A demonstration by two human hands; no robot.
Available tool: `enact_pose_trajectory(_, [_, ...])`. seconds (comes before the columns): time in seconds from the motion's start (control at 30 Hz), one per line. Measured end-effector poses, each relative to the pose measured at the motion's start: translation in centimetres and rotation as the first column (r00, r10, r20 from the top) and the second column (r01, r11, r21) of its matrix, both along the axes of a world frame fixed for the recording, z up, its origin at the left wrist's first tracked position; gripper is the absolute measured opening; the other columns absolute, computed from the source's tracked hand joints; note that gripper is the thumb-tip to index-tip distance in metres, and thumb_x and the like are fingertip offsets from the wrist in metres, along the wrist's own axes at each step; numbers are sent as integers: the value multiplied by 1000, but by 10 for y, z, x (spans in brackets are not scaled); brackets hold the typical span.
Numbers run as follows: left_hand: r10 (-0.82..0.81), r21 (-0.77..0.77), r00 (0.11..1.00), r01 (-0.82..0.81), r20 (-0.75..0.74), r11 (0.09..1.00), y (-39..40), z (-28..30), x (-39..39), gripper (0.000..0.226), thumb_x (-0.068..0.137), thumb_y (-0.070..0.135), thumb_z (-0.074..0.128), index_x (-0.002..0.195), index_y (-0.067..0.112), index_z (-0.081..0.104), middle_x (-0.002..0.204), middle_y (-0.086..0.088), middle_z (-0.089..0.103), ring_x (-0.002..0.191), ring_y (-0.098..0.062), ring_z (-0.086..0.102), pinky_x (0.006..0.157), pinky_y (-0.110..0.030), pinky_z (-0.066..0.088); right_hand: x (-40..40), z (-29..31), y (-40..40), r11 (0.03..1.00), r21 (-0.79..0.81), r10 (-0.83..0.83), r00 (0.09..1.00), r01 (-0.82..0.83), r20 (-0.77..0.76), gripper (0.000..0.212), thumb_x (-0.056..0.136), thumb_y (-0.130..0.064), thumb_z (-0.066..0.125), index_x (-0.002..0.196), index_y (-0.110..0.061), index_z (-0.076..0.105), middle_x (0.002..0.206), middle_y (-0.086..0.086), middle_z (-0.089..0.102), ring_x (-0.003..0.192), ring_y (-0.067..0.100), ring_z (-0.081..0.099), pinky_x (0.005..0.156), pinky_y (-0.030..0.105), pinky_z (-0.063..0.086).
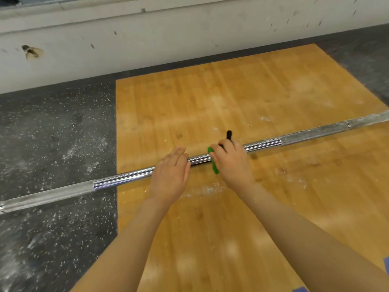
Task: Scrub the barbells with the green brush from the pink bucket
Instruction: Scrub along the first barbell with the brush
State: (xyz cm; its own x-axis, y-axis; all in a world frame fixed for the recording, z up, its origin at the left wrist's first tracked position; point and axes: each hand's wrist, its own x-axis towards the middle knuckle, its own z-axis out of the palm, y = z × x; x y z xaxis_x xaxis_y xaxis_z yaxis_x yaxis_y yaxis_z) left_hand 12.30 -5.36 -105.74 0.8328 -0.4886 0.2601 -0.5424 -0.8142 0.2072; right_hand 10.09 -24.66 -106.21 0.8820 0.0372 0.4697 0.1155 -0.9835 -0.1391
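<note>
A long chrome barbell (263, 144) runs across the view from lower left to upper right, with knurled stretches toward both ends. My left hand (171, 173) lies flat on the smooth middle part, fingers straight. Just to its right my right hand (230, 161) grips the green brush (213, 163) and holds it against the bar. The brush's black handle end (229, 134) sticks out beyond my fingers. Most of the brush is hidden under the hand. The pink bucket is out of view.
The bar lies over a wooden lifting platform (242, 98) dusted with white chalk. Speckled black rubber flooring (52, 133) covers the left side. A scuffed white wall (147, 43) runs along the back. Blue tape bits (386, 263) show at the lower right corner.
</note>
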Motion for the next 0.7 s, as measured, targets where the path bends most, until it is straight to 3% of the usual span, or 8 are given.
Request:
enact_pose_trajectory(0.27, [9,-35,999,-8,32,999,-2,-4,-10,42,99,29,33,108,4,66,123,-13,63,121,-27,56,95,-40,47,-9,8,-30,990,94,-98,994,102,-50,42,98,-29,37,96,-3,70,95,12,65,93,36,55,82,43,48])
enact_pose_trajectory(0.53, [-1,-39,999,3,47,999,0,-6,-22,41,99,29,34,113,4,64,126,-12,62,123,-26,55,97,-40,46,-17,-1,-25,998,-29,52,999,-51,8,36,97,-28,42,102,-5,69,94,12,65,87,33,56,78,41,48])
enact_pose_trajectory(0.7, [-13,-25,999,14,39,1000,0,-4,-26,42,99,30,33,117,5,62,129,-11,60,124,-25,54,98,-39,45,-22,3,-71,996,49,-72,997,72,10,42,98,-28,39,97,-1,70,92,15,65,84,35,55,72,41,48])
